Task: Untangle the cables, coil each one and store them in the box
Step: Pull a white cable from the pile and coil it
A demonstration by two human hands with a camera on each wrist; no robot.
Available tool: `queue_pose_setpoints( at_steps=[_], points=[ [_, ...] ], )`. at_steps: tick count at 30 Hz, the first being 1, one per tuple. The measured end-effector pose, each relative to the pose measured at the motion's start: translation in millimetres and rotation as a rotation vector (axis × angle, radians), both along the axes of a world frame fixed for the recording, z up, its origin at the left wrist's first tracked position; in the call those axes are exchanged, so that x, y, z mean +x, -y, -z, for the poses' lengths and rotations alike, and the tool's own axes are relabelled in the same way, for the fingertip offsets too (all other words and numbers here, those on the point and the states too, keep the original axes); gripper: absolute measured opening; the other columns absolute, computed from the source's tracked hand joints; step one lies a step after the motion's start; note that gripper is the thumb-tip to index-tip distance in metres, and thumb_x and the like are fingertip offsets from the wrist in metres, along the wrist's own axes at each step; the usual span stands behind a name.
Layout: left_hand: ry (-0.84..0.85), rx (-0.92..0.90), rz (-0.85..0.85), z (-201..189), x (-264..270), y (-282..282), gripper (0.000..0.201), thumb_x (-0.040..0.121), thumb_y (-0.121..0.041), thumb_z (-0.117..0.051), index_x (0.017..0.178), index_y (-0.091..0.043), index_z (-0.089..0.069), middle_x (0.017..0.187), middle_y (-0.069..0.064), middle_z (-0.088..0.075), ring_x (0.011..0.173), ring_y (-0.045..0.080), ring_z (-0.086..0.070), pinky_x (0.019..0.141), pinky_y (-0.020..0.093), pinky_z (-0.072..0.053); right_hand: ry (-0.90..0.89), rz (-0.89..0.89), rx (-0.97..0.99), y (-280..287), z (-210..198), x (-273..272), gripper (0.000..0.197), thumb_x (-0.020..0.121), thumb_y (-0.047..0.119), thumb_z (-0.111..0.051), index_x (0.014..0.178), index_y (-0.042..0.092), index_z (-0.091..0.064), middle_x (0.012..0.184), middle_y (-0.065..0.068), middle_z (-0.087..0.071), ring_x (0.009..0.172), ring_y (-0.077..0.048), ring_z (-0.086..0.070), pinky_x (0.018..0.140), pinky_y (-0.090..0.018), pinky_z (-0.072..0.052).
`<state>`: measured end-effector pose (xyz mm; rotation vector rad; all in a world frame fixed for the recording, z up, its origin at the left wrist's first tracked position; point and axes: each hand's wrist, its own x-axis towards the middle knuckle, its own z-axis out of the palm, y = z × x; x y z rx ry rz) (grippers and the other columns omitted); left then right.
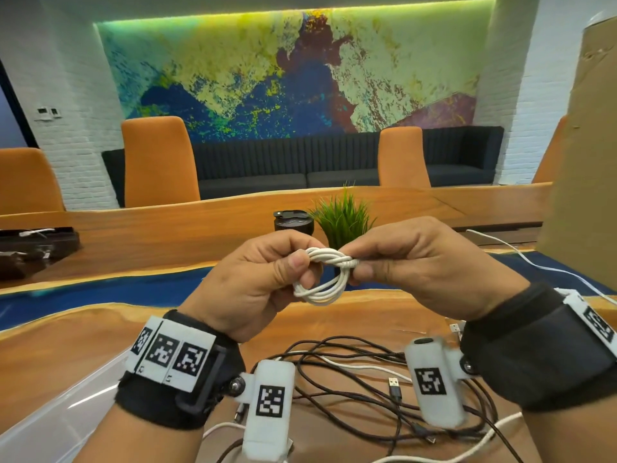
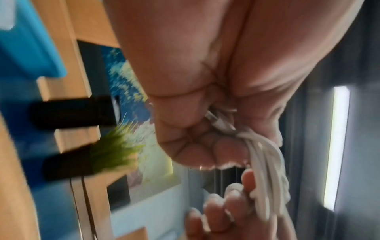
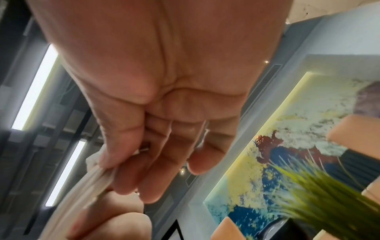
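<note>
white cable coil [image 1: 325,277]: light, limp, springy | my left hand [image 1: 257,282] pinches its loops, my right hand [image 1: 420,265] pinches the wrapped waist | best held there, else loops likely spring loose

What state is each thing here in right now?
White coiled cable: wound, held up off the table.
Left hand: grips the coil.
Right hand: pinches the coil's wrapped end.
Dark loose cables: tangled on the wooden table.
Green potted plant: upright.
</note>
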<state>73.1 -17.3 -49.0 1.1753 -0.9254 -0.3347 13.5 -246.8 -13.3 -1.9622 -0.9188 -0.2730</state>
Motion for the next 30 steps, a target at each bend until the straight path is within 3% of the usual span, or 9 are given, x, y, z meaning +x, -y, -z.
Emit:
queue_pose_setpoints(
  at_steps=[3, 6, 10, 12, 15, 18, 21, 25, 30],
  points=[
    [-0.089, -0.121, 0.151, 7, -1, 8, 0.022, 0.093, -0.023, -0.063, 0.105, -0.006, -0.070, 0.074, 0.002, -0.063, 0.073, 0.017, -0.061, 0.071, 0.028, -0.054, -0.046, -0.084, 0.090, 0, -1, -1, 0.024, 0.087, 0.008, -0.062, 0.109, 0.001, -0.071, 0.099, -0.016, -0.072, 0.091, -0.029, -0.069, 0.081, -0.033, -0.057],
    [-0.214, -0.254, 0.360, 11, -6, 17, 0.026, 0.102, -0.008, -0.043, 0.116, 0.008, -0.059, 0.084, 0.013, -0.067, 0.087, 0.029, -0.070, 0.082, 0.038, -0.056, -0.108, -0.122, 0.151, 2, -1, -1, 0.025, 0.086, 0.006, -0.062, 0.109, -0.001, -0.070, 0.097, -0.018, -0.073, 0.086, -0.034, -0.068, 0.078, -0.037, -0.059],
    [-0.173, -0.112, 0.101, 7, -7, 18, 0.023, 0.095, -0.019, -0.060, 0.108, -0.001, -0.066, 0.073, 0.003, -0.064, 0.070, 0.016, -0.064, 0.069, 0.029, -0.056, -0.156, -0.059, 0.138, 7, 3, 4, 0.026, 0.084, 0.009, -0.064, 0.107, 0.000, -0.071, 0.094, -0.011, -0.074, 0.081, -0.024, -0.070, 0.074, -0.032, -0.058],
    [-0.182, -0.113, 0.054, 5, -8, 18, 0.024, 0.094, -0.018, -0.057, 0.106, 0.000, -0.067, 0.071, 0.003, -0.062, 0.067, 0.016, -0.063, 0.066, 0.029, -0.055, -0.181, -0.062, 0.175, 6, 5, 5, 0.026, 0.083, 0.008, -0.064, 0.106, 0.001, -0.071, 0.092, -0.008, -0.075, 0.079, -0.021, -0.071, 0.073, -0.030, -0.057],
    [-0.272, -0.198, 0.065, 5, -15, 27, 0.023, 0.088, -0.022, -0.066, 0.101, -0.003, -0.069, 0.081, 0.011, -0.056, 0.073, 0.024, -0.068, 0.064, 0.031, -0.055, -0.222, -0.091, 0.276, 2, 8, 6, 0.024, 0.084, 0.004, -0.060, 0.105, 0.002, -0.069, 0.088, -0.006, -0.075, 0.076, -0.018, -0.071, 0.071, -0.027, -0.057],
    [-0.290, -0.150, -0.029, 5, -16, 33, 0.032, 0.086, -0.026, -0.063, 0.105, -0.001, -0.066, 0.080, 0.008, -0.056, 0.071, 0.019, -0.066, 0.063, 0.029, -0.054, -0.234, 0.004, 0.251, 6, 8, 7, 0.023, 0.086, 0.004, -0.061, 0.107, 0.002, -0.070, 0.092, -0.008, -0.075, 0.082, -0.024, -0.072, 0.073, -0.032, -0.059],
    [-0.107, 0.039, -0.221, -1, -13, 30, 0.035, 0.095, -0.025, -0.055, 0.115, 0.004, -0.058, 0.074, 0.001, -0.060, 0.072, 0.014, -0.060, 0.068, 0.028, -0.053, -0.212, 0.156, 0.110, 12, 5, 7, 0.021, 0.090, 0.008, -0.062, 0.108, 0.012, -0.073, 0.096, -0.009, -0.075, 0.089, -0.027, -0.071, 0.080, -0.037, -0.060],
    [0.141, 0.177, -0.399, -12, -19, 26, 0.027, 0.097, -0.023, -0.049, 0.112, -0.002, -0.057, 0.077, 0.002, -0.062, 0.079, 0.020, -0.060, 0.079, 0.037, -0.054, -0.185, 0.233, 0.072, 6, -2, 0, 0.020, 0.090, 0.021, -0.063, 0.105, 0.018, -0.075, 0.091, -0.009, -0.075, 0.085, -0.024, -0.069, 0.074, -0.035, -0.058],
    [0.197, 0.263, -0.469, -20, -29, 26, 0.018, 0.100, -0.018, -0.050, 0.113, -0.009, -0.059, 0.087, 0.005, -0.072, 0.087, 0.025, -0.067, 0.087, 0.044, -0.054, -0.177, 0.326, 0.112, 2, -5, -10, 0.017, 0.089, 0.019, -0.065, 0.102, 0.013, -0.075, 0.086, -0.010, -0.074, 0.075, -0.015, -0.068, 0.064, -0.023, -0.056]
  ],
)
